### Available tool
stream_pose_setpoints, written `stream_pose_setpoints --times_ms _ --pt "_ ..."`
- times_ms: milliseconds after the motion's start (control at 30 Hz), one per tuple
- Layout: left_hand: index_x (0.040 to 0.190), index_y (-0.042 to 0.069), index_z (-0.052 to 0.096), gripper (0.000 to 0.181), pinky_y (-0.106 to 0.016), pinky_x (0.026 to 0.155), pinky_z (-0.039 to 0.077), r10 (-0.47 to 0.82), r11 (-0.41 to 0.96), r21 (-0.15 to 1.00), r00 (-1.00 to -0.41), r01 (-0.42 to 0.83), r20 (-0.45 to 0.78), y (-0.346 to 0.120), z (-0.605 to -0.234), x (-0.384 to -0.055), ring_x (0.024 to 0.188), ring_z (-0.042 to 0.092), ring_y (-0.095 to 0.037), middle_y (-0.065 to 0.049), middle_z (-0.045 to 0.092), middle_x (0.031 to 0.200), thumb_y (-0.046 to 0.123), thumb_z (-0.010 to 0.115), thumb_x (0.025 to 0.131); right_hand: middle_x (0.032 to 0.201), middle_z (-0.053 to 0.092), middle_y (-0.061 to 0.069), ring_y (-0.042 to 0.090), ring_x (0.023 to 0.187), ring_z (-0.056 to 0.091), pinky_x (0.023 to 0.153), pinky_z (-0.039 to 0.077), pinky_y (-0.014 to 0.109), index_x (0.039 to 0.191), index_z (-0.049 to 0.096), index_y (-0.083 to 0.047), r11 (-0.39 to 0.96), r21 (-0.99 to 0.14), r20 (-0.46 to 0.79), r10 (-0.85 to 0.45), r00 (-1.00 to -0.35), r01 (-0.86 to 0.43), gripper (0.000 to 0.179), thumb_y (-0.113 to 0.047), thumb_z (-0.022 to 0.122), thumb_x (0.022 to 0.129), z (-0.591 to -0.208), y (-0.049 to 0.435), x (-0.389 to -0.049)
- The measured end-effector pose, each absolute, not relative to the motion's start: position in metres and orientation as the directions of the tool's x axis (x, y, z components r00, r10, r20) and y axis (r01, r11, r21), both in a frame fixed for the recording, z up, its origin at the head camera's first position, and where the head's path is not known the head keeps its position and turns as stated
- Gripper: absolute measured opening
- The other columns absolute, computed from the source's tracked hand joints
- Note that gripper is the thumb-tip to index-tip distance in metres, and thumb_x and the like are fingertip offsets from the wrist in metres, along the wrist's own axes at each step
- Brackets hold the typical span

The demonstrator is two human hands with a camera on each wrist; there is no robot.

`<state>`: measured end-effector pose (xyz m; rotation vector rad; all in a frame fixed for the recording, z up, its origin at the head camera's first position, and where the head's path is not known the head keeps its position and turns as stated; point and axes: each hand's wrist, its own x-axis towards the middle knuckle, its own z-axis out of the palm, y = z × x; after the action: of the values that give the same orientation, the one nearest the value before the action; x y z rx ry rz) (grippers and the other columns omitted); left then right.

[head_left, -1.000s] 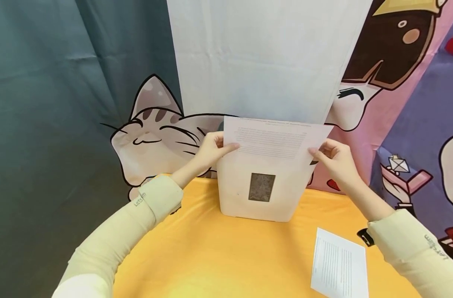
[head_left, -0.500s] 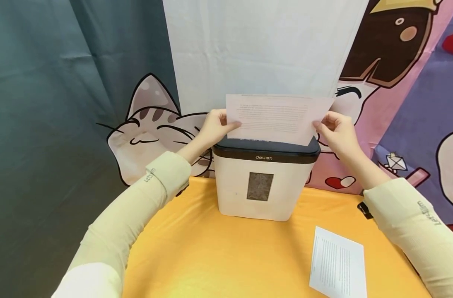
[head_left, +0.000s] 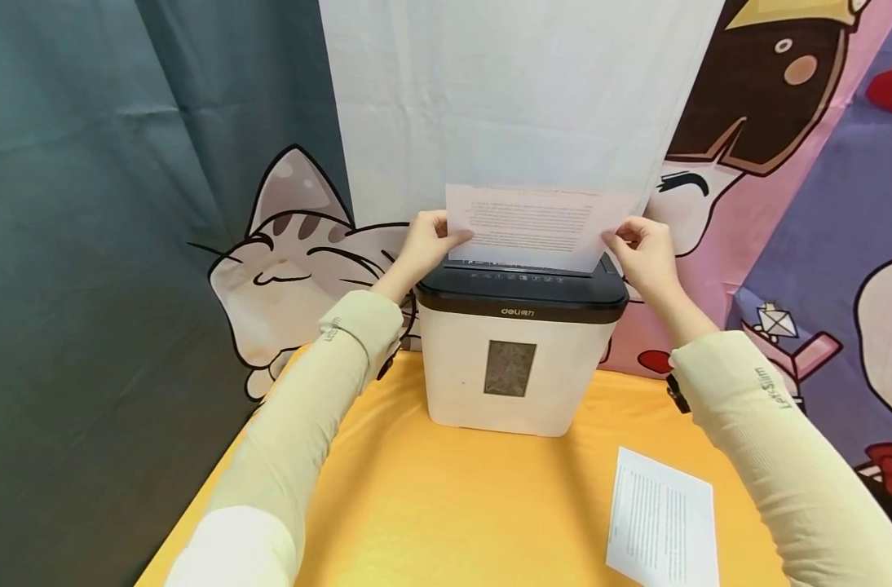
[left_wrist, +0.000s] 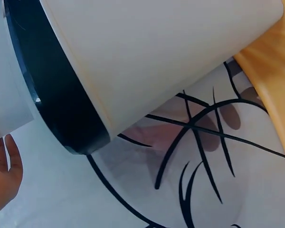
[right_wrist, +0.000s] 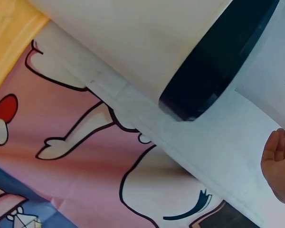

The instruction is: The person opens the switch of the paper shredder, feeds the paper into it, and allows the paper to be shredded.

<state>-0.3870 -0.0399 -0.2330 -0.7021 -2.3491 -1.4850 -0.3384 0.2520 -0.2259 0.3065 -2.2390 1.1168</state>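
Observation:
A printed sheet of paper (head_left: 530,228) stands upright over the black top of a white paper shredder (head_left: 453,367). Its lower edge is at the slot; whether it has entered cannot be told. My left hand (head_left: 426,246) pinches the sheet's left edge between thumb and fingers. At the right edge, my right hand (head_left: 646,254) pinches it the same way. In the left wrist view, part of the left hand (left_wrist: 4,178) shows below the paper's corner (left_wrist: 9,114), beside the black lid. The right wrist view has the right hand (right_wrist: 279,166) under the other corner.
A second printed sheet (head_left: 662,518) lies on the yellow tablecloth (head_left: 461,505) at the front right. Close behind the shredder hangs a curtain (head_left: 519,98) with cartoon figures. A dark window (head_left: 510,368) is set in the shredder's front.
Both hands first raised the sheet away from in front of the shredder, uncovering its black top. Since then the sheet's lower edge has settled at the slot, and the right hand has shifted left.

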Motion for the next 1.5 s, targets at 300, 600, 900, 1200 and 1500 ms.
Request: stream_pose_setpoints --times_ms 300,600,900,1200,1500 --pt "0.111 -0.002 0.067 0.024 -0.018 0.064 0.041 0.205 0.396 0.765 -0.861 0.508 0.466 -0.038 -0.240 -0.398 0.092 0.066 -0.029 -0.020 0.069 0.106 0.008 0.063 0.089 0.061 0.048 -0.022 -0.011 0.060 0.045 0.059 0.037 0.006 0.079 0.061 0.011 0.635 -0.656 0.600 0.110 -0.793 -0.408 0.017 -0.003 0.062 0.088 -0.233 0.245 -0.355" --pt "0.111 -0.003 0.066 0.024 -0.026 0.073 0.049 0.198 0.389 0.789 -0.880 0.475 0.432 -0.036 -0.246 -0.397 0.097 0.067 -0.030 -0.020 0.069 0.108 0.007 0.063 0.089 0.065 0.053 -0.011 -0.011 0.060 0.044 0.058 0.037 0.006 0.080 0.060 0.010 0.648 -0.649 0.594 0.106 -0.797 -0.398 0.017 -0.004 0.061 0.089 -0.239 0.242 -0.356" --pt "0.110 -0.001 0.067 0.025 -0.033 0.082 0.053 0.166 0.427 0.782 -0.890 0.453 0.425 -0.034 -0.254 -0.399 0.098 0.067 -0.027 -0.017 0.069 0.109 0.011 0.065 0.089 0.060 0.050 -0.009 -0.002 0.057 0.040 0.057 0.034 0.015 0.068 0.054 0.004 0.602 -0.686 0.582 0.116 -0.805 -0.409 0.022 -0.003 0.062 0.087 -0.247 0.242 -0.361" --pt "0.103 0.000 0.070 0.025 -0.033 0.079 0.050 0.038 0.493 0.770 -0.894 0.406 0.447 -0.032 -0.253 -0.396 0.093 0.067 -0.026 -0.016 0.071 0.101 0.019 0.068 0.087 0.058 0.045 -0.019 -0.002 0.058 0.039 0.059 0.034 0.016 0.076 0.057 0.009 0.623 -0.679 0.558 0.095 -0.824 -0.387 0.020 -0.006 0.062 0.089 -0.254 0.242 -0.362" --pt "0.102 0.001 0.070 0.024 -0.036 0.084 0.047 0.015 0.578 0.743 -0.915 0.337 0.403 -0.028 -0.257 -0.398 0.094 0.064 -0.026 -0.014 0.071 0.101 0.021 0.067 0.088 0.076 0.060 0.011 -0.004 0.062 0.041 0.062 0.035 0.016 0.089 0.060 0.008 0.653 -0.682 0.527 0.126 -0.841 -0.329 0.016 -0.008 0.059 0.091 -0.262 0.240 -0.360"
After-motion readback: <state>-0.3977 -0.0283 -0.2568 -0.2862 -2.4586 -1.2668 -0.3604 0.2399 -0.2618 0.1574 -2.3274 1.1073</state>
